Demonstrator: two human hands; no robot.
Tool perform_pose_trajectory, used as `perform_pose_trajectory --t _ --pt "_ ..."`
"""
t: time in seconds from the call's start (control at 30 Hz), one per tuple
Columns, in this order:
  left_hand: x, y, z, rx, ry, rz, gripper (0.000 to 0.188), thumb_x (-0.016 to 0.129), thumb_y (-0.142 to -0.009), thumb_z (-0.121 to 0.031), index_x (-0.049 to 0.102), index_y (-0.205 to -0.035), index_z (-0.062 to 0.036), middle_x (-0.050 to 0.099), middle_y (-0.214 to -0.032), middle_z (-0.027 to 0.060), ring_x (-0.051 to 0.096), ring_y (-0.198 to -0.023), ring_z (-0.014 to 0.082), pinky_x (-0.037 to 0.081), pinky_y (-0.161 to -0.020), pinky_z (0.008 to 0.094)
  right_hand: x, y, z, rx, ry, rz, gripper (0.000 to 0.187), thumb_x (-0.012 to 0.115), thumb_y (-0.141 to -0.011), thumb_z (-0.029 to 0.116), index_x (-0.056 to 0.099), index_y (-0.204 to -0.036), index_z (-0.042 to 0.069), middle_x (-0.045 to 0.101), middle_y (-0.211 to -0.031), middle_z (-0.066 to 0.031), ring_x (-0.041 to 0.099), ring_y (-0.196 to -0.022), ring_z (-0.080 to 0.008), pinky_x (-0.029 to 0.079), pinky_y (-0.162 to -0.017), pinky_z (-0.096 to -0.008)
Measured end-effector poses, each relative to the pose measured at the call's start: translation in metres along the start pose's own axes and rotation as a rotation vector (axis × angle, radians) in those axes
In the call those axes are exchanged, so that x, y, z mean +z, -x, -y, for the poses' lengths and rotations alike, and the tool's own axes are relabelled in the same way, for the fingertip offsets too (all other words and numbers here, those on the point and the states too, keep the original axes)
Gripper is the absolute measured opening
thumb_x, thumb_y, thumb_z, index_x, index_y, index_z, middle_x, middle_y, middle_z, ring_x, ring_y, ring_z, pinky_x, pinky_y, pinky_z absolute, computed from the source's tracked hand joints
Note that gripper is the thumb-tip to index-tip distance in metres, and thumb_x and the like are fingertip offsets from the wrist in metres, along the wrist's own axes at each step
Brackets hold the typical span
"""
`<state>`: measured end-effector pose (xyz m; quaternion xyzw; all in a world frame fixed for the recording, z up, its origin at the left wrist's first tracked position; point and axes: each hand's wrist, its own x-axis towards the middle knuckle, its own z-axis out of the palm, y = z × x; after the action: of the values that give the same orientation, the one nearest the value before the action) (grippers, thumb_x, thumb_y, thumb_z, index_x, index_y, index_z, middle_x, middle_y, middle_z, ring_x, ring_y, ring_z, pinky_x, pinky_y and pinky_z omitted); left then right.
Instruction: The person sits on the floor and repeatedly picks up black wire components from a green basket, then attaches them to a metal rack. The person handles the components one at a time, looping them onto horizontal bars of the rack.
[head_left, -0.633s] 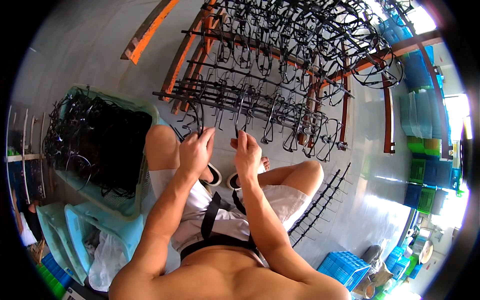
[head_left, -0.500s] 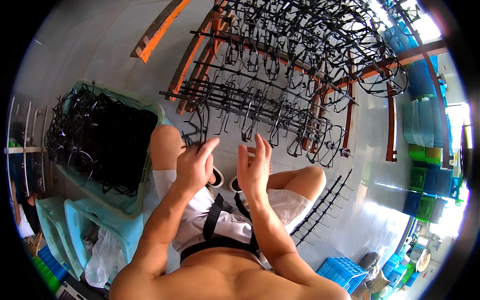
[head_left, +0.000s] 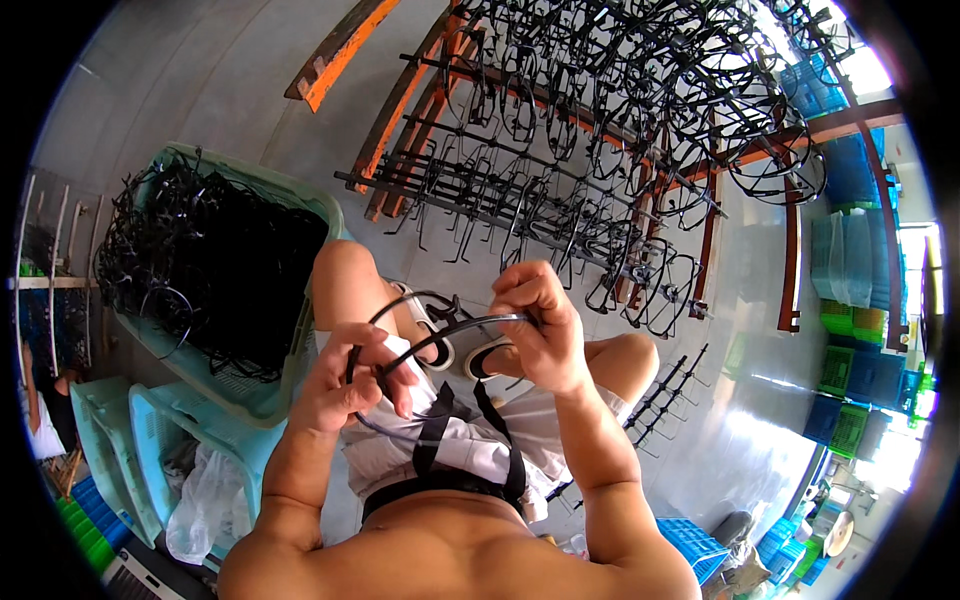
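Black loop (head_left: 455, 328) held; grey floor (head_left: 250, 100), orange rack (head_left: 396, 110), probably stacked crates (head_left: 850, 372).

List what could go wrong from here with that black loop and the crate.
The black loop might slip if the fingertip grip of the right hand loosens. Its lower curve crosses a black strap in this view and could snag. Tangled black parts overhang the pale green crate, so some may fall.

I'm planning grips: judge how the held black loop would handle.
The black loop is probably light, being thin. It likely bends springily, curving smoothly between the left hand and right hand. Its glossy highlights suggest it may slip.
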<state>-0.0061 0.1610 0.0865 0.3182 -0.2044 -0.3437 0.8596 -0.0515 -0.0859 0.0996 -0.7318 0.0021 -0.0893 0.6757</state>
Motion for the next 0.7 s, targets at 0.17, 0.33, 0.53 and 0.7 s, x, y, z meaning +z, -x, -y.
perform_pose_trajectory --t 0.17,0.33,0.53,0.7 --pt "0.005 -0.003 -0.014 -0.048 -0.567 0.015 0.027 0.051 -0.088 0.007 0.055 -0.113 -0.0003 0.066 -0.093 0.0152 0.059 -0.06 0.0137 0.049 -0.051 0.0262 -0.014 0.006 -0.003 0.438 -1.051 0.626 0.069 0.061 -0.09 0.025 0.017 -0.14 0.007 0.05 -0.109 -0.018 0.063 -0.072 -0.0225 0.053 -0.054 -0.0284" --pt "0.009 -0.022 -0.024 0.137 -1.045 0.029 0.03 0.05 -0.087 0.007 0.055 -0.117 0.0026 0.06 -0.118 0.0181 0.065 -0.085 0.0187 0.052 -0.078 0.0299 -0.012 -0.009 0.0 0.681 -0.875 0.748 0.042 0.053 -0.094 0.033 0.045 -0.119 0.0 0.058 -0.066 -0.0154 0.054 -0.043 -0.0175 0.041 -0.036 -0.0223" --pt "-0.025 -0.021 -0.006 0.446 -1.25 -0.426 0.035 0.045 -0.091 0.004 0.051 -0.125 0.0023 0.04 -0.137 0.0204 0.059 -0.099 0.0211 0.053 -0.064 0.0255 -0.019 -0.042 0.022 0.17 -1.321 -0.083 0.011 0.049 -0.096 0.02 0.048 -0.101 0.01 0.056 -0.082 -0.007 0.052 -0.06 -0.0152 0.042 -0.048 -0.0272" --pt "-0.042 -0.073 0.02 0.237 -1.905 -0.382 0.031 0.066 -0.079 -0.008 0.063 -0.109 -0.0059 0.062 -0.11 0.0073 0.057 -0.098 0.0295 0.046 -0.085 0.0378 0.049 -0.085 -0.057 0.271 -1.056 -0.269 0.006 0.054 -0.094 0.016 0.051 -0.094 0.01 0.059 -0.086 -0.0066 0.054 -0.069 -0.0154 0.045 -0.062 -0.0283"
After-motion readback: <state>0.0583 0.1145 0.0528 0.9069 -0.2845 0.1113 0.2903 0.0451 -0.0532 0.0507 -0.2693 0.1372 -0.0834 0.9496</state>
